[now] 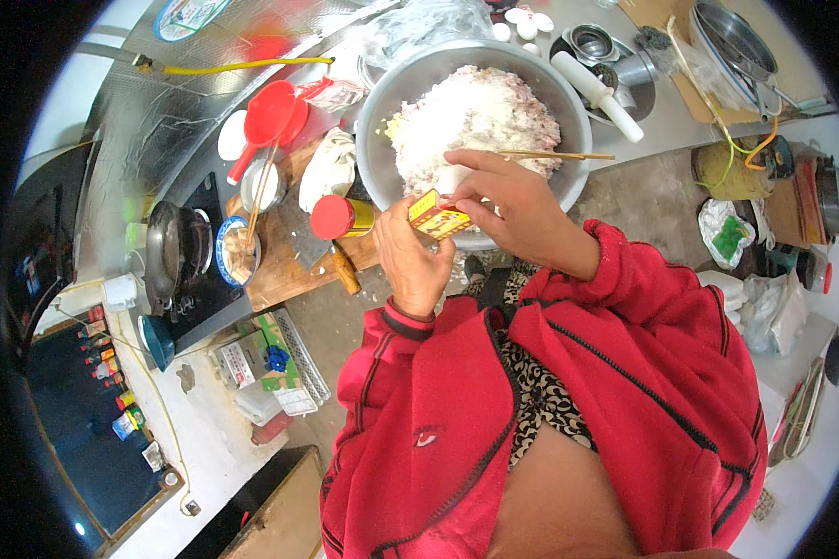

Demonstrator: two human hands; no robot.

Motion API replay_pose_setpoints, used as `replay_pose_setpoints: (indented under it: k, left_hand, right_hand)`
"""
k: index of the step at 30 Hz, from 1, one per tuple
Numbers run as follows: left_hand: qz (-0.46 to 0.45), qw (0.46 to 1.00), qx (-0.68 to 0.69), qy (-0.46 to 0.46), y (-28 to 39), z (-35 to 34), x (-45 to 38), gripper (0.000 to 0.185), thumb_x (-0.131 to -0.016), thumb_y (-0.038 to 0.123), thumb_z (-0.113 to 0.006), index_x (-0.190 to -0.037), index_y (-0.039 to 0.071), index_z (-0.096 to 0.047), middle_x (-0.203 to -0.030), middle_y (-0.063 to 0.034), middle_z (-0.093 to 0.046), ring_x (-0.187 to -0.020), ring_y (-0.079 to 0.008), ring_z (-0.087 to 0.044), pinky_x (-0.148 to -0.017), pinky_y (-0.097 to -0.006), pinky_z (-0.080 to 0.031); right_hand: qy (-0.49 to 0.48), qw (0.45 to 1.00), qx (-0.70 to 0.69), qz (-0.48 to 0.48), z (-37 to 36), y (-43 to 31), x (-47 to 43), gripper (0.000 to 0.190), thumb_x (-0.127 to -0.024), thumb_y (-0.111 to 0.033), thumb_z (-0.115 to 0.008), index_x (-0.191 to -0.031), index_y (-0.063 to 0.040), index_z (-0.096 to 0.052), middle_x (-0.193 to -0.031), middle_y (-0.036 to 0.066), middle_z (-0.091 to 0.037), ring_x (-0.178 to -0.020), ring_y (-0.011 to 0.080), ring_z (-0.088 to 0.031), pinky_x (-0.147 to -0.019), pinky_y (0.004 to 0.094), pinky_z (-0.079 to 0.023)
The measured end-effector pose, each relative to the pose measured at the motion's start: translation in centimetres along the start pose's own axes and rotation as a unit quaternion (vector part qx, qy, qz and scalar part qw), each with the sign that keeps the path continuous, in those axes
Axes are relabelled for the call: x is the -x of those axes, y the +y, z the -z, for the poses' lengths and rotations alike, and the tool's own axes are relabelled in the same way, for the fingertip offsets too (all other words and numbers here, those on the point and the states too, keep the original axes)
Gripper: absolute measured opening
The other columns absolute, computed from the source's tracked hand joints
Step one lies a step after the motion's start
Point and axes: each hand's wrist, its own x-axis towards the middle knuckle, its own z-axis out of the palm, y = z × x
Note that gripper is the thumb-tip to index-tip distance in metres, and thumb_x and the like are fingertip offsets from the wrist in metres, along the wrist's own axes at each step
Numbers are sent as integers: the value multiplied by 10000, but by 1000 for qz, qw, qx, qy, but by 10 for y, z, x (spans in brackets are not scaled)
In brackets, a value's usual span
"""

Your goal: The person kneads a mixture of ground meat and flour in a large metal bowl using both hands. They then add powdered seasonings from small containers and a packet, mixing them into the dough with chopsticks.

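A small yellow and red carton is in my left hand, held over the near rim of a large metal basin. Fingers of my right hand pinch the carton's right end, where it looks opened. Something white shows just beyond those fingers, too unclear to name. Inside the basin lies a mound of pinkish minced mixture, with pale powder spread across its top. A pair of wooden chopsticks rests in the basin and sticks out over its right rim. Left of my left hand stands a red-lidded yellow jar.
On a wooden board are a cleaver with a wooden handle and a cloth bundle. A patterned bowl of pale chunks, a red ladle and a wok are farther left. A white rolling pin lies right of the basin.
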Motion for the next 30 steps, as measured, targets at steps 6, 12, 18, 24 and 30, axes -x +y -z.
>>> replay_pose_setpoints:
  k: [6,12,18,24,30]
  left_hand:
    - [62,998,17,-22,-28,17,2,652,-639,39,-752,-1242,27,-503,-1091,-172,-572,-1065,-373,-542,-934,-458,-417]
    - [109,992,50,-46,-50,29,7,647,-691,-7,-761,-1277,3,-487,-1102,-132,-584,-1022,-251,-611,-893,-355,-492]
    - [216,946,240,-9,-74,52,-3,614,-718,-37,-722,-1273,-15,-459,-1083,-79,-612,-949,-151,-611,-856,-289,-503]
    - [111,853,446,-245,-24,93,-45,922,-603,-14,-761,-1446,14,-390,-1455,-95,-410,-1322,-203,-416,-1086,-370,-363]
    - [186,785,459,-371,1,81,-48,985,-575,-3,-786,-1465,-14,-363,-1461,-60,-395,-1353,-177,-382,-1118,-334,-303]
  right_hand:
    - [71,995,-68,-34,8,7,-26,115,-906,-126,-637,-931,-15,-626,-999,143,-679,-815,273,-669,-708,356,-518]
    - [51,995,-56,-72,31,8,-38,134,-934,-158,-613,-958,-27,-621,-759,154,-634,-678,298,-628,-637,378,-483]
    - [39,999,1,-1,55,10,-63,187,-938,-198,-598,-979,-17,-618,-843,182,-646,-760,367,-625,-678,408,-488]
    - [-95,993,7,64,52,4,-78,93,-942,-124,-587,-973,-38,-602,-799,114,-632,-700,237,-592,-679,326,-474]
    - [-165,978,-75,100,19,16,-78,115,-945,-156,-601,-993,-60,-643,-763,66,-652,-645,143,-613,-605,291,-492]
